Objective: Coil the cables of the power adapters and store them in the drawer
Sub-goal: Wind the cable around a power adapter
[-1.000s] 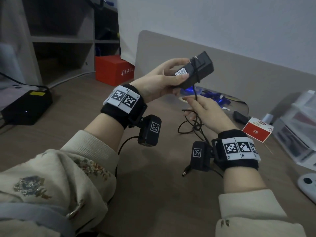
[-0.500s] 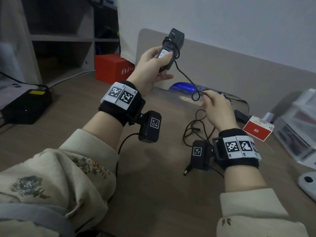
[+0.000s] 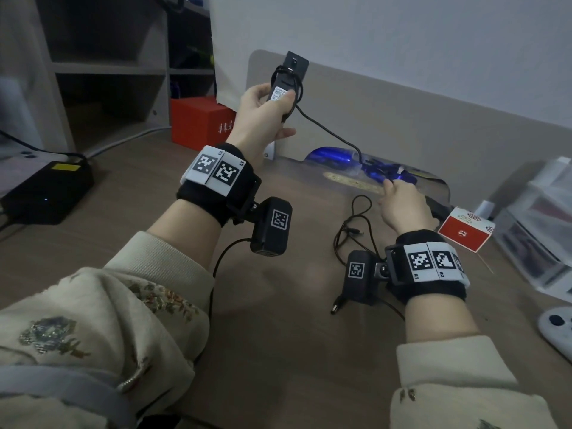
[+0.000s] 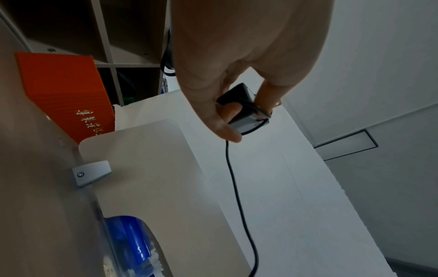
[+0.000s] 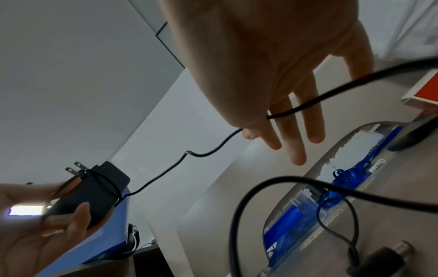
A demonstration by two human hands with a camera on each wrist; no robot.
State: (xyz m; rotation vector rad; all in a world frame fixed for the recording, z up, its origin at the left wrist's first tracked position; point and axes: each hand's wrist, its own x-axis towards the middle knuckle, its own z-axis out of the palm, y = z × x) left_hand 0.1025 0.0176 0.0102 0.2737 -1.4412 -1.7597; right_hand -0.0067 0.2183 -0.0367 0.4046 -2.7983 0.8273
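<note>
While the table takes up most of the head view, with a beige divider standing along its back edge, the action's up top. Over on the left sits a red box, and closer in a black box with a yellow label. A smaller red and white box lies by the right wrist.

Left hand is raised well above the table, its grip clamped on the adapter, thumb over the white label, fingers curled behind. A couple of turns of cable are already wound round the adapter's body; its prongs stick out the far end.

From there the cable drops down to the right hand, low near the table. Thumb and forefinger pinch the cable, the other fingers straight. The slack lies looped on the table just left of that hand, ending in a small plug.
</note>
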